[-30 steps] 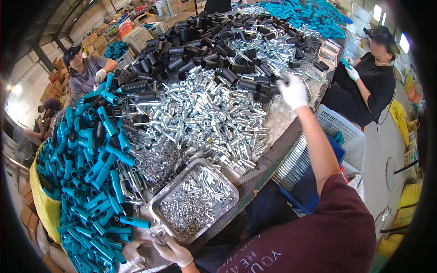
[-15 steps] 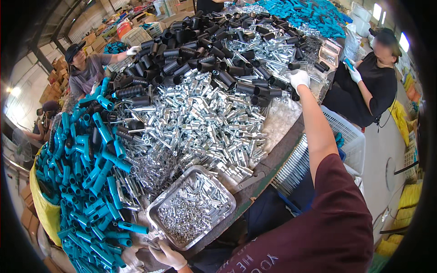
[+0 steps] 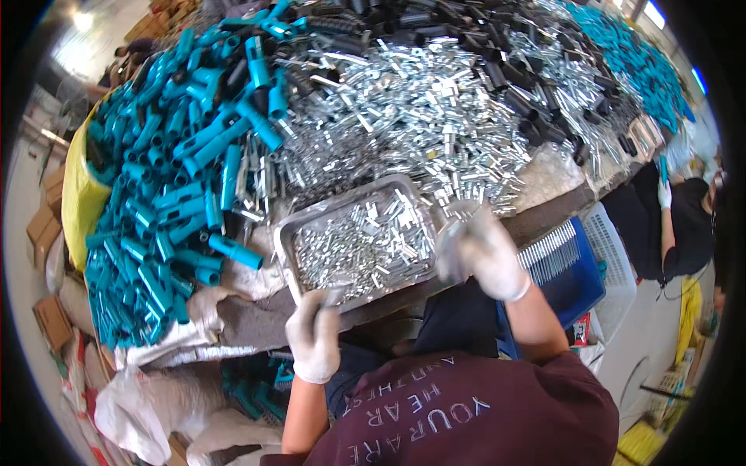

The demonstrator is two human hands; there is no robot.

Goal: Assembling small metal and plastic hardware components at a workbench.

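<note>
My left hand (image 3: 313,342), in a white glove, is at the near left corner of a metal tray (image 3: 283,252). Its fingers are closed on a small grey metal part (image 3: 336,295), whose kind I cannot make out. Small silver pins and short metal pieces (image 3: 342,252) fill the tray. Just right of the tray is my right hand (image 3: 488,255), also gloved and blurred by motion. Its fingers are too smeared to show whether they hold anything. Beyond the tray lies a big heap of silver threaded metal fittings (image 3: 435,109).
Teal tubular parts (image 3: 183,210) are heaped at left beside a yellow sack (image 3: 84,182). Black sleeves (image 3: 521,101) lie at the far side. A blue bin (image 3: 581,276) with rows of metal rods and a white crate (image 3: 618,256) stand at right, near a co-worker in black (image 3: 649,225).
My right hand has come back from the far right of the heap to the tray's right side. The view has swung down and left; my left hand stays by the tray's near edge.
</note>
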